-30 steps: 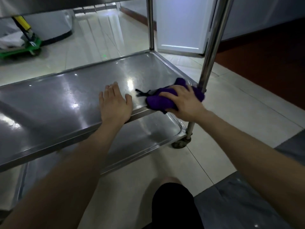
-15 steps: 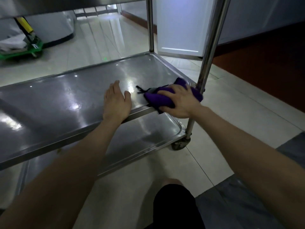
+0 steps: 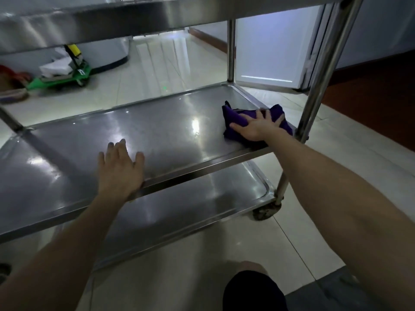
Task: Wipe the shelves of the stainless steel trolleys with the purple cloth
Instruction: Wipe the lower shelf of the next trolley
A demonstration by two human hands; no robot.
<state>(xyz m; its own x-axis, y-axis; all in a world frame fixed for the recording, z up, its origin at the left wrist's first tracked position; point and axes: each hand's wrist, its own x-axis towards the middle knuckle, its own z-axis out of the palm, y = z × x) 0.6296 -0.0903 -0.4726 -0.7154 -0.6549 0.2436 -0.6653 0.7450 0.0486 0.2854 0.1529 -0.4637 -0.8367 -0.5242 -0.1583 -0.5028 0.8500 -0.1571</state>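
A stainless steel trolley stands in front of me, and its middle shelf fills the centre of the view. The purple cloth lies crumpled on that shelf near its right end. My right hand presses flat on the cloth with fingers spread. My left hand rests palm down on the shelf by its front edge, fingers straight. The lower shelf shows beneath, and the top shelf's underside spans the upper edge of the view.
The trolley's front right post rises just right of the cloth, with a caster wheel below. A green dolly with items sits on the tiled floor at far left. A white door stands behind. My knee is at the bottom.
My right hand has slid the cloth away from the front edge, deeper onto the shelf. My left hand stayed on the front edge. The view has tilted up, showing the top shelf.
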